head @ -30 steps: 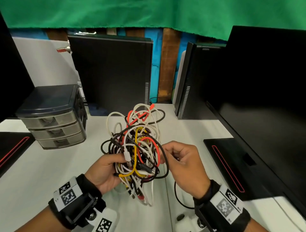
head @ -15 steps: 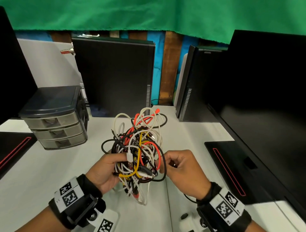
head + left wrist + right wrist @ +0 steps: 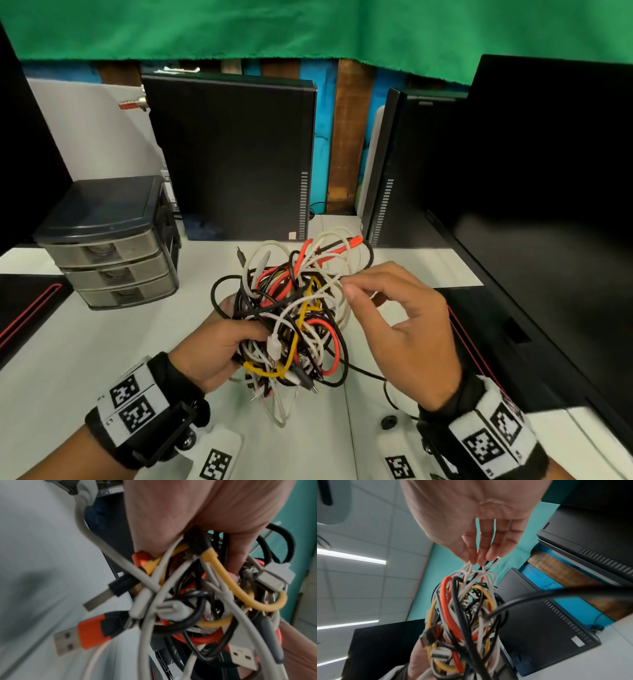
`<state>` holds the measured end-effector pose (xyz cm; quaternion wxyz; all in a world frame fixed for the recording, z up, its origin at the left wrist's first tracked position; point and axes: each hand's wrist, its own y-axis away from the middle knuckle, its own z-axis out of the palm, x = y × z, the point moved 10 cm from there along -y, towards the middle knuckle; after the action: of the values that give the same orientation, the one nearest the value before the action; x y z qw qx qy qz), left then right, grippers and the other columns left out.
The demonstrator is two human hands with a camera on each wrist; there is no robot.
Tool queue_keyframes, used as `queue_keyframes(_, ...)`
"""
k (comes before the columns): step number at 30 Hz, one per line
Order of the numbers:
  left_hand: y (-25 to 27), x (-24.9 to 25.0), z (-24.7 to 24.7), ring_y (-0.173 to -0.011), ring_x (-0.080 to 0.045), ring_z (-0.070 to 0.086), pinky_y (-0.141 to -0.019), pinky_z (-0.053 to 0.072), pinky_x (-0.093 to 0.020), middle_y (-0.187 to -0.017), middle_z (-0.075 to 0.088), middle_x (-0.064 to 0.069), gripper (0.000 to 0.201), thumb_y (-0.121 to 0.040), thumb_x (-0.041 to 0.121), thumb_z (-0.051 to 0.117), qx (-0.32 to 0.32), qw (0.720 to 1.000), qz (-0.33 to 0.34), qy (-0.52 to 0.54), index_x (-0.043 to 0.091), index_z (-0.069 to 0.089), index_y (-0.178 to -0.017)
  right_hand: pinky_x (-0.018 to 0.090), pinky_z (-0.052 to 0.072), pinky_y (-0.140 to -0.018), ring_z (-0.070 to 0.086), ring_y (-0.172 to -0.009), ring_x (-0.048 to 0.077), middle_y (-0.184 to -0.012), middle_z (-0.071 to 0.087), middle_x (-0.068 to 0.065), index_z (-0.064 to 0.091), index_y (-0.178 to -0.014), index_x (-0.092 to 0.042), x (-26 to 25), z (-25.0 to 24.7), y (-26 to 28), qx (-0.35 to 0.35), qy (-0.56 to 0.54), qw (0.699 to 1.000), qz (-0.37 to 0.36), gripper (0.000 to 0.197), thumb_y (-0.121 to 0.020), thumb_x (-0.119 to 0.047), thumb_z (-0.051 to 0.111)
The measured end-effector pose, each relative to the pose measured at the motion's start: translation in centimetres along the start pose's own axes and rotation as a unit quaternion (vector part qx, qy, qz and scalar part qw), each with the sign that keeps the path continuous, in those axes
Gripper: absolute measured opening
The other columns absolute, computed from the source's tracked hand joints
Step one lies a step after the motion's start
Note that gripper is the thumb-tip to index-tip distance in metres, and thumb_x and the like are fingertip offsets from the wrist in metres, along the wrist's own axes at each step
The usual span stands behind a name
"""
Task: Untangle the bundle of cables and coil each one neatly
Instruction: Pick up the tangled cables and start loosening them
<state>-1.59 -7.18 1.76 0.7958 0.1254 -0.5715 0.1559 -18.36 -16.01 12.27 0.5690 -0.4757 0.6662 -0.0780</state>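
Note:
A tangled bundle of cables [image 3: 294, 315], white, black, red and yellow, hangs above the white table [image 3: 68, 359]. My left hand [image 3: 219, 346] grips its lower left side, fingers curled round several strands. In the left wrist view the bundle [image 3: 188, 601] shows USB plugs sticking out under that hand [image 3: 197, 513]. My right hand [image 3: 359, 291] is at the bundle's upper right, its fingertips pinching a white cable loop. The right wrist view shows those fingertips [image 3: 481, 559] meeting on white loops at the top of the bundle [image 3: 467, 615].
A grey three-drawer unit [image 3: 109, 243] stands at the left. Two black computer towers [image 3: 233, 157] [image 3: 394, 171] line the back and a large monitor [image 3: 548, 205] fills the right. Black mats with red trim lie at both sides [image 3: 496, 342] [image 3: 24, 308]. A black cable [image 3: 387, 394] trails on the table.
My right hand has risen from the bundle's lower right side to its upper right and spread its fingers. The bundle sits a little higher and its top loops have shifted.

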Motion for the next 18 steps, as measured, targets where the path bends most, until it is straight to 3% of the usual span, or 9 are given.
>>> queue_keyframes(2, 0.1, -0.4, 0.2, -0.083, -0.033, 0.074, -0.078, 0.060, -0.045, -0.095, 0.075, -0.022, 0.044, -0.044, 0.012, 0.075, -0.002, 1.000, -0.002, 0.003, 0.013, 0.080, -0.088, 0.021, 0.047, -0.070, 0.062, -0.082, 0.012, -0.086, 0.069, -0.011, 0.078, -0.094, -0.017, -1.2, 0.1, 0.3, 0.007, 0.018, 0.999, -0.043, 0.010, -0.091, -0.018, 0.068)
queue_keyframes(5, 0.1, -1.2, 0.3, -0.094, -0.041, 0.070, -0.088, 0.055, -0.053, -0.107, 0.070, -0.031, 0.051, -0.045, 0.009, 0.076, 0.008, 1.000, -0.013, -0.006, 0.004, 0.077, -0.095, 0.013, 0.040, -0.074, 0.057, -0.082, 0.002, -0.085, 0.068, -0.011, 0.078, -0.094, -0.016, -2.3, 0.5, 0.7, 0.008, 0.054, 0.996, -0.075, 0.012, -0.090, -0.022, 0.069)
queue_keyframes(8, 0.0, -1.4, 0.4, -0.100, -0.053, 0.064, -0.092, 0.051, -0.058, -0.108, 0.064, -0.041, 0.055, -0.047, 0.009, 0.074, 0.007, 0.999, -0.011, -0.041, -0.007, 0.071, -0.099, 0.010, 0.037, -0.072, 0.056, -0.079, 0.001, -0.083, 0.067, -0.012, 0.079, -0.095, -0.018, -1.7, 1.0, 0.6, -0.025, 0.051, 0.997, -0.052, 0.018, -0.089, -0.032, 0.069)
queue_keyframes(10, -0.1, -1.2, 0.4, -0.093, -0.061, 0.060, -0.088, 0.049, -0.064, -0.098, 0.061, -0.048, 0.055, -0.048, 0.009, 0.072, 0.016, 0.997, -0.006, -0.079, -0.017, 0.065, -0.095, 0.009, 0.037, -0.069, 0.056, -0.077, 0.004, -0.079, 0.064, -0.015, 0.080, -0.096, -0.023, -0.9, 1.4, 0.5, -0.056, 0.043, 0.997, -0.019, 0.020, -0.088, -0.037, 0.068)
queue_keyframes(11, -0.1, -0.9, 0.2, -0.084, -0.057, 0.062, -0.082, 0.050, -0.061, -0.089, 0.061, -0.046, 0.049, -0.048, 0.008, 0.071, 0.027, 0.995, 0.002, -0.100, -0.018, 0.064, -0.089, 0.010, 0.037, -0.068, 0.056, -0.077, 0.005, -0.078, 0.063, -0.015, 0.080, -0.097, -0.025, -0.4, 1.5, 0.5, -0.069, 0.043, 0.997, -0.001, 0.021, -0.087, -0.040, 0.068)
queue_keyframes(13, -0.1, -0.2, 0.0, -0.065, -0.034, 0.064, -0.069, 0.051, -0.042, -0.070, 0.064, -0.033, 0.023, -0.052, 0.002, 0.068, 0.043, 0.988, 0.022, -0.146, -0.007, 0.066, -0.073, 0.011, 0.039, -0.067, 0.056, -0.077, 0.007, -0.079, 0.062, -0.015, 0.079, -0.098, -0.029, 0.7, 1.8, 0.5, -0.096, 0.040, 0.994, 0.042, 0.025, -0.084, -0.046, 0.069)
queue_keyframes(15, 0.0, 0.8, 0.5, -0.058, -0.022, 0.060, -0.063, 0.050, -0.032, -0.065, 0.063, -0.023, 0.014, -0.060, -0.003, 0.065, 0.041, 0.983, 0.043, -0.174, 0.006, 0.070, -0.069, 0.013, 0.040, -0.066, 0.054, -0.075, 0.008, -0.080, 0.062, -0.014, 0.080, -0.095, -0.030, 1.9, 2.2, 0.6, -0.124, 0.033, 0.988, 0.087, 0.021, -0.082, -0.045, 0.073)
queue_keyframes(18, 0.3, 2.1, 1.8, -0.068, -0.027, 0.064, -0.068, 0.057, -0.037, -0.082, 0.071, -0.021, 0.036, -0.075, -0.016, 0.071, 0.011, 0.972, 0.092, -0.214, 0.013, 0.076, -0.095, 0.016, 0.039, -0.066, 0.051, -0.070, 0.010, -0.077, 0.062, -0.008, 0.078, -0.080, -0.025, 2.7, 2.9, 0.7, -0.146, -0.010, 0.981, 0.126, 0.006, -0.085, -0.026, 0.078)
